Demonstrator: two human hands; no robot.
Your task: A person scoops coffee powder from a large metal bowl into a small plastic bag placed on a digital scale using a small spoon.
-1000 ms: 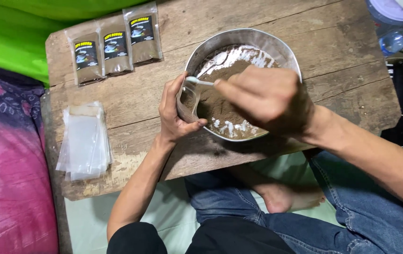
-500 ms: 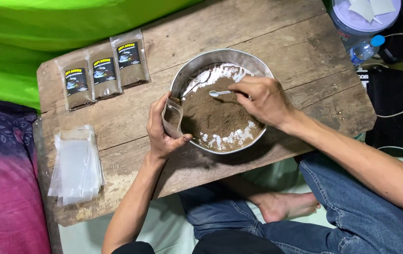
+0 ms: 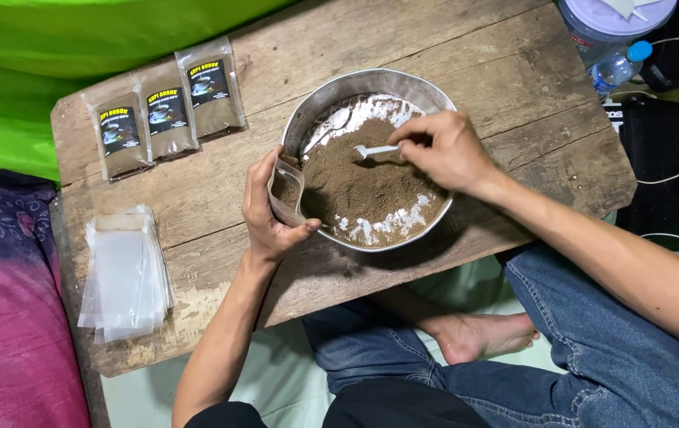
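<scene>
My left hand [image 3: 269, 212] is curled around a small clear pouch [image 3: 285, 190], thumb on the near side and fingers wrapped behind, holding it open-mouthed and tilted against the rim of the steel bowl [image 3: 331, 95]. The pouch already has some brown powder in it. My right hand [image 3: 452, 149] is pinched shut on the handle of a white plastic spoon [image 3: 374, 150], whose bowl end lies on the heap of brown powder [image 3: 363, 186] in the middle of the steel bowl.

The weak point, as I judge it, is the pouch mouth. It is narrow and soft, and only my fingers keep it open; if I squeeze too hard it could fold shut, and a spoonful would land on the wooden board [image 3: 466, 55] or down the outside of the pouch. If I loosen off, the pouch may sag over the rim and tip out what it holds. The spoon is small and shallow, so a heaped load carried across could shed powder along the way. The bowl sits near the board's front edge, above my knees, and a hard push with the spoon could slide it toward me.

Three filled, labelled packets [image 3: 166, 111] lie in a row at the far left of the board, and a stack of empty clear bags [image 3: 124, 273] sits at the near left, both well apart from the bowl.
</scene>
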